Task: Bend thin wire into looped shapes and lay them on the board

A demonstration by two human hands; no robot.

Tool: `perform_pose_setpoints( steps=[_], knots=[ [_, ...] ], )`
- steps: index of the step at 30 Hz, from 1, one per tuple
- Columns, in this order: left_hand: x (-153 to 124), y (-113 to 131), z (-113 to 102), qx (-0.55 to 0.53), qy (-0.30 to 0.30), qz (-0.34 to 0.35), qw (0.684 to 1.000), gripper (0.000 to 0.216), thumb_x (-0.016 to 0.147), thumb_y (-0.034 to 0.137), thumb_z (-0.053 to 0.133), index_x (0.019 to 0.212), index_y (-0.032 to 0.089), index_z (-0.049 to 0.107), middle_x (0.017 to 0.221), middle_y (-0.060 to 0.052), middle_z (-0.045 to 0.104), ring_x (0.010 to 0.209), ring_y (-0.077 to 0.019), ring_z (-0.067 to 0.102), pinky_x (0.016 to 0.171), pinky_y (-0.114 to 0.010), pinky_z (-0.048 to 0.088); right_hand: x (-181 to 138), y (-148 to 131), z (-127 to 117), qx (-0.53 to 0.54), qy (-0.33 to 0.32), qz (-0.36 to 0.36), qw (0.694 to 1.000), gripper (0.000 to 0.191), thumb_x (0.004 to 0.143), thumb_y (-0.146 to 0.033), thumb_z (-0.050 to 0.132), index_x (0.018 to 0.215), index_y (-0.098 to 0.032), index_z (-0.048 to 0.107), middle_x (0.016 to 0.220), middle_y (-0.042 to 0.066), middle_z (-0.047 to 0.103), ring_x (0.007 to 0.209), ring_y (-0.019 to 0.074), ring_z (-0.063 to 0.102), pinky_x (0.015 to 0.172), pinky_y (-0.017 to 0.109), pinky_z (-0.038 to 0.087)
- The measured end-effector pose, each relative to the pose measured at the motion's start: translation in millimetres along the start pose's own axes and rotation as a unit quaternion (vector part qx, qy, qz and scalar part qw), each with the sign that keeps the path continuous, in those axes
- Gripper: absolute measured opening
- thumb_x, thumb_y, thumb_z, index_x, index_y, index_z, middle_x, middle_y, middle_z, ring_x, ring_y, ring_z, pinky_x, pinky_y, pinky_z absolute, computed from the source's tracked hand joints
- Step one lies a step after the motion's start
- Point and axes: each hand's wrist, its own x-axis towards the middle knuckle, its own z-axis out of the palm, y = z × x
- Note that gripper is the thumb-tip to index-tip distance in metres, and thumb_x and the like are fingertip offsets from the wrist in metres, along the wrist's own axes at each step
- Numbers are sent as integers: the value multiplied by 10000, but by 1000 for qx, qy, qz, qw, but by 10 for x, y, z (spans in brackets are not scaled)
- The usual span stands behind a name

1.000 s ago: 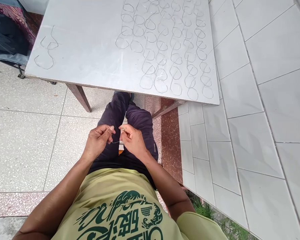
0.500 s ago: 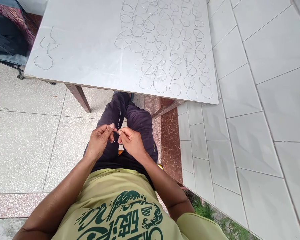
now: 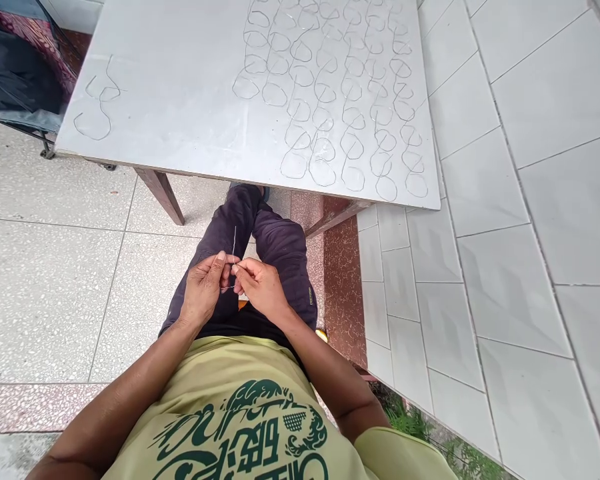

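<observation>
Above my lap, a thin wire (image 3: 235,241) runs between my two hands; one end sticks up past the fingers and another stretch crosses below them. My left hand (image 3: 206,280) pinches it with thumb and fingers. From the other side my right hand (image 3: 258,283) grips the same wire, its fingertips almost against the left ones. The part inside the fingers is hidden. Rows of looped wire rings (image 3: 324,170) lie on the white table (image 3: 180,100) ahead. A few bent wire pieces (image 3: 100,100) lie near its left corner.
The table's near edge passes over my knees, with a wooden leg (image 3: 161,193) at the left. A white tiled wall (image 3: 490,280) rises close on the right. At the upper left stands a folding chair (image 3: 25,120) with dark cloth on it.
Both hands stay together on the wire and have shifted slightly; the upright wire end now leans less and sits a little left. The whole view has moved a little. The table pieces look unchanged.
</observation>
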Motion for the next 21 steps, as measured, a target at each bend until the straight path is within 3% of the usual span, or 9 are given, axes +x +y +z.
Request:
perform_pose_setpoints(
  steps=[9,13,15,21],
  knots=[
    [-16,60,-33,-7,-43,-29,999,292,835,460,792,847,179,717,574,52,453,460,-63,334,432,-206,230,-8,0,-103,-39,-49,1,998,318,996,-360,565,724,-200,603,608,-27,661,531,101,623,582,209,491],
    [-19,108,-92,26,-70,-39,996,276,847,453,782,853,181,733,519,69,378,440,-61,293,426,-210,199,51,-53,-345,-42,-4,-42,998,214,963,-406,640,935,-203,702,821,18,728,703,130,664,638,232,509],
    [-21,136,-101,28,-86,-49,995,276,843,449,786,839,180,725,519,70,382,435,-58,277,424,-212,204,107,-75,-445,-14,2,-44,999,249,923,-414,696,1061,-208,712,943,43,740,792,146,674,670,246,528],
    [-64,235,-73,-46,-162,-130,977,313,817,423,821,754,162,660,524,79,337,439,-37,229,433,-198,183,231,-41,-467,134,-139,-11,981,340,871,-487,751,1044,-199,697,844,19,706,723,144,653,616,256,527]
  ],
)
